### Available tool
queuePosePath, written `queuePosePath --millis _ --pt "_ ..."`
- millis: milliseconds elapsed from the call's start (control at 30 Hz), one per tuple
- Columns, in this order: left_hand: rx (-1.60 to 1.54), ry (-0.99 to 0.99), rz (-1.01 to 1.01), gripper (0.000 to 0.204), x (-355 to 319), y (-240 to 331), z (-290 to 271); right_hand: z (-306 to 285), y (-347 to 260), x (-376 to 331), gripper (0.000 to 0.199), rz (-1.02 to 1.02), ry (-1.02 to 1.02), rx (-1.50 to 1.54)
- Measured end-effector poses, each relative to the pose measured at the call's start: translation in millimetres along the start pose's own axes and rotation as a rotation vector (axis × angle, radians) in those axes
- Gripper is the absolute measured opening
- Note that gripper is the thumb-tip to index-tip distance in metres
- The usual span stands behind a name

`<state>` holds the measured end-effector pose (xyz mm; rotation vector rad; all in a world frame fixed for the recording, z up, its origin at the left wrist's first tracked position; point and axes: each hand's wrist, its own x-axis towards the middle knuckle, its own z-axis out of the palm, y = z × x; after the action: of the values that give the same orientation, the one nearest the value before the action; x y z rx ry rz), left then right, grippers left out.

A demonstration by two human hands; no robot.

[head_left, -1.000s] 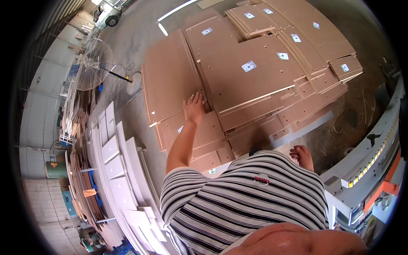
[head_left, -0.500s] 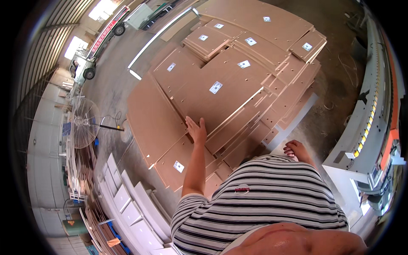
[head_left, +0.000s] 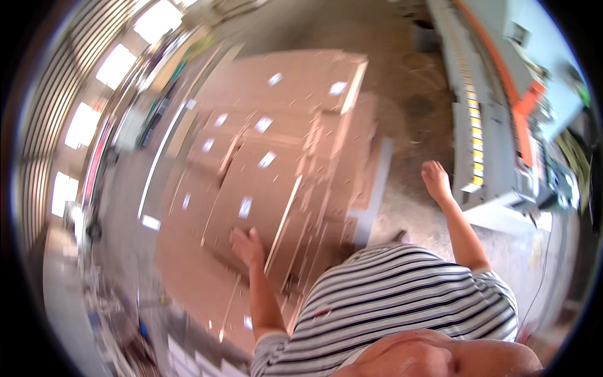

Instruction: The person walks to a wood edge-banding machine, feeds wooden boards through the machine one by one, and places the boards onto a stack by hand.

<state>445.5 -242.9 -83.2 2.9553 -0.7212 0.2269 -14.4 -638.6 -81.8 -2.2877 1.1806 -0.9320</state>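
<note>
A low, broad stack of brown flat panels (head_left: 220,257), with drilled holes along some edges, lies in front of me and to the left. Several white labels (head_left: 245,207) are stuck on the panels. Over the near part of the stack hovers or rests my left hand (head_left: 249,249); contact cannot be made out. Its thumb stands apart from the fingers and it holds nothing. My right hand (head_left: 436,179) is out over the floor on the right, between the stack and a long grey machine. Its fingers look curled in, with nothing visible in them.
The long grey machine (head_left: 465,125), with yellow blocks and an orange rail, runs along the right. A light strip (head_left: 374,195) lies under the stack's right edge. White boards (head_left: 188,361) stand at the lower left. A dark bin (head_left: 425,34) is far off.
My view has swung right, so the stack sits further left and the machine nearer the middle. My right hand has moved away from my body, forward over the floor.
</note>
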Motion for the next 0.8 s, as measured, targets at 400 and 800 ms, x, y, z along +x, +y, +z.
queuePosePath --millis 400,800 --pt "0.048 0.066 -0.187 0.064 60.4 78.7 6.9 -89.3 155.3 33.0 0.068 0.773 0.041 -0.447" --pt "0.044 0.164 -0.143 0.056 59.0 74.9 7.5 -95.2 135.1 42.4 0.055 0.794 0.063 -0.362"
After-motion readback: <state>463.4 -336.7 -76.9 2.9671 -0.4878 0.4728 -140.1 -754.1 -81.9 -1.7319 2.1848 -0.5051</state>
